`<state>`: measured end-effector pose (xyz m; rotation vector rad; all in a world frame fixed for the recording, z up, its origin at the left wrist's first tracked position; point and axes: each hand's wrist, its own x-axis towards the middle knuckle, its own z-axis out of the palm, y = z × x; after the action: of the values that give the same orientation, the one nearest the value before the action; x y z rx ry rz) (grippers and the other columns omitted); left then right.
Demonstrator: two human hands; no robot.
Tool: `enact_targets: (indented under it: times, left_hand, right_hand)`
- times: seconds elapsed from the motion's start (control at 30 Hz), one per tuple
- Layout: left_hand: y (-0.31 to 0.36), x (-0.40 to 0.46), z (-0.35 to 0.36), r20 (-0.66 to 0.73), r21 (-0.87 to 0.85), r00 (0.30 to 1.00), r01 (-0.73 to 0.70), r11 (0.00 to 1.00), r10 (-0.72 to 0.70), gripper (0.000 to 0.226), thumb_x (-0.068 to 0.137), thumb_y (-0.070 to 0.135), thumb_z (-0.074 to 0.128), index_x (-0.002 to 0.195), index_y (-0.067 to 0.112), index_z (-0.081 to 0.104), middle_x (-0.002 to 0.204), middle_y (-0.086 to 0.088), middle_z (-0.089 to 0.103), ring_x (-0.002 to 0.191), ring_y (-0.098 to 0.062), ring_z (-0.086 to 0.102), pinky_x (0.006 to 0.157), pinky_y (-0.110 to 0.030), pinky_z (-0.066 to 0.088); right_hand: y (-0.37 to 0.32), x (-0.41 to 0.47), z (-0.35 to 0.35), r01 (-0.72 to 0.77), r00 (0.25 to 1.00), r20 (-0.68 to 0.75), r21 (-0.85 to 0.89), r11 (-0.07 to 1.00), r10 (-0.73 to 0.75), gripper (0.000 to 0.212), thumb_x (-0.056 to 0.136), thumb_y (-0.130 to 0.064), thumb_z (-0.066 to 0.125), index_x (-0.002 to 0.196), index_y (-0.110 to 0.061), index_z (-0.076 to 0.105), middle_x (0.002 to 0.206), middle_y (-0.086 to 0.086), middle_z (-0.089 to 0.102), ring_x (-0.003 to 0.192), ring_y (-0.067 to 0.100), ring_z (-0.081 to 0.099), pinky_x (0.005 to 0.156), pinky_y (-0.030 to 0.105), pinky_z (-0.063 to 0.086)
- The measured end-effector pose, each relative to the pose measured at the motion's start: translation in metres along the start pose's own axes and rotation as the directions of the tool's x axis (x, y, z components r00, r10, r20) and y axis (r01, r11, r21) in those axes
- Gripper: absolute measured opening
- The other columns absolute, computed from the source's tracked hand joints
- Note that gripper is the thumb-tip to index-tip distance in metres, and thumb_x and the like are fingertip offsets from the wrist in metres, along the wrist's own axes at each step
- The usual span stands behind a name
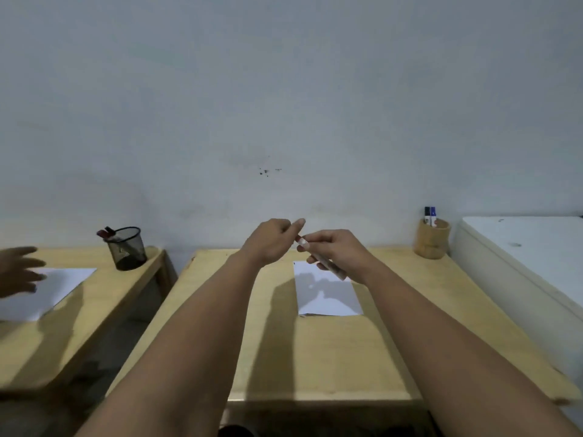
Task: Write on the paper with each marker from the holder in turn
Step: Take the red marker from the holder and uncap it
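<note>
A white sheet of paper [328, 294] lies on the wooden desk [331, 351] in front of me. Above its far end my right hand [336, 250] grips a white marker [332, 269] that slants down to the right. My left hand [273, 239] is closed at the marker's upper end, fingertips pinching there; whether they hold a cap is hidden. A wooden holder [431, 238] stands at the desk's far right corner with a black-capped marker [427, 215] and a blue-capped marker [433, 216] upright in it.
A second wooden desk [94, 310] on the left carries a black mesh cup [127, 249] with markers and a white sheet [53, 290]; another person's hand [19, 272] hovers there. A white cabinet [530, 263] adjoins my desk on the right. A wall is behind.
</note>
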<state>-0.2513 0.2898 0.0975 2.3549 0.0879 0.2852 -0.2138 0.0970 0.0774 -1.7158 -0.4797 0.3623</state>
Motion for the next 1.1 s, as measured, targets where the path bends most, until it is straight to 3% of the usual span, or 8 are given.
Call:
enact_targets:
  times: [0.2, 0.33, 0.5, 0.67, 0.83, 0.97, 1.03, 1.1]
  left_hand:
    - [-0.02, -0.006, -0.018, 0.009, 0.091, 1.0, 0.009, 0.996, -0.01, 0.059, 0.111, 0.047, 0.032, 0.106, 0.008, 0.077, 0.063, 0.002, 0.053, 0.063, -0.015, 0.051, 0.063, -0.034, 0.037]
    - [-0.026, 0.005, -0.013, -0.03, 0.144, 0.999, 0.038, 0.989, -0.034, 0.059, 0.112, 0.043, 0.028, 0.108, 0.01, 0.077, 0.064, 0.003, 0.05, 0.066, -0.019, 0.05, 0.066, -0.035, 0.037]
    - [-0.056, 0.028, -0.008, -0.151, 0.208, 0.983, 0.139, 0.968, -0.109, 0.057, 0.109, 0.048, 0.028, 0.084, 0.014, 0.065, 0.1, -0.006, 0.073, 0.092, -0.031, 0.063, 0.078, -0.037, 0.047]
    - [-0.087, 0.042, 0.02, -0.046, 0.507, 0.998, 0.058, 0.86, -0.04, 0.042, 0.109, 0.045, 0.032, 0.111, 0.009, 0.054, 0.101, -0.011, 0.066, 0.088, -0.034, 0.057, 0.071, -0.039, 0.043]
    - [-0.108, 0.056, 0.053, 0.07, 0.566, 0.996, 0.011, 0.824, -0.061, 0.026, 0.107, 0.035, 0.044, 0.111, 0.01, 0.051, 0.1, -0.011, 0.064, 0.087, -0.035, 0.058, 0.069, -0.038, 0.043]
    - [-0.117, 0.056, 0.066, 0.084, 0.618, 0.996, -0.02, 0.786, -0.041, 0.024, 0.102, 0.033, 0.042, 0.108, 0.013, 0.055, 0.089, -0.005, 0.057, 0.085, -0.033, 0.058, 0.07, -0.036, 0.043]
    - [-0.123, 0.058, 0.069, 0.099, 0.632, 0.995, -0.037, 0.774, -0.033, 0.026, 0.103, 0.031, 0.039, 0.113, 0.014, 0.056, 0.098, -0.007, 0.066, 0.09, -0.034, 0.062, 0.072, -0.036, 0.045]
    - [-0.129, 0.058, 0.071, 0.095, 0.613, 0.995, -0.031, 0.789, -0.034, 0.028, 0.103, 0.033, 0.038, 0.117, 0.016, 0.056, 0.107, -0.008, 0.07, 0.095, -0.034, 0.065, 0.074, -0.037, 0.046]
  right_hand:
    - [-0.01, 0.006, 0.022, -0.046, 0.993, 0.104, -0.065, 0.997, 0.053, 0.031, 0.101, -0.028, 0.075, 0.113, 0.0, 0.08, 0.092, 0.008, 0.082, 0.07, 0.013, 0.067, 0.065, 0.023, 0.056]
    - [-0.004, 0.016, 0.03, 0.03, 1.0, 0.005, -0.171, 0.985, -0.029, 0.028, 0.099, -0.035, 0.078, 0.095, -0.008, 0.083, 0.071, 0.0, 0.071, 0.058, 0.009, 0.056, 0.059, 0.022, 0.048]
    - [0.021, 0.029, 0.013, 0.086, 0.984, -0.122, -0.299, 0.95, -0.128, 0.009, 0.1, -0.024, 0.075, 0.1, -0.015, 0.077, 0.074, 0.005, 0.072, 0.054, 0.0, 0.06, 0.061, 0.024, 0.048]
    - [0.04, 0.046, -0.006, -0.041, 0.965, -0.255, 0.081, 0.996, 0.06, 0.002, 0.109, -0.014, 0.059, 0.108, -0.016, 0.059, 0.09, 0.013, 0.065, 0.06, 0.019, 0.061, 0.056, 0.028, 0.056]
    - [0.046, 0.067, -0.016, -0.118, 0.944, -0.176, 0.61, 0.783, 0.28, 0.025, 0.099, -0.012, 0.057, 0.116, -0.007, 0.075, 0.1, 0.015, 0.075, 0.084, 0.032, 0.075, 0.081, 0.041, 0.058]
    - [0.065, 0.087, -0.02, -0.115, 0.942, -0.195, 0.574, 0.811, 0.271, 0.019, 0.103, -0.01, 0.06, 0.117, -0.012, 0.072, 0.097, 0.007, 0.08, 0.094, 0.026, 0.08, 0.075, 0.033, 0.056]
    - [0.072, 0.096, -0.019, -0.099, 0.932, -0.248, 0.529, 0.843, 0.264, 0.008, 0.1, -0.023, 0.073, 0.105, -0.016, 0.072, 0.084, 0.003, 0.074, 0.079, 0.019, 0.078, 0.065, 0.028, 0.052]
    - [0.077, 0.102, -0.015, -0.077, 0.905, -0.323, 0.513, 0.855, 0.275, 0.021, 0.098, -0.037, 0.077, 0.093, -0.018, 0.07, 0.065, -0.002, 0.065, 0.061, 0.014, 0.07, 0.056, 0.026, 0.047]
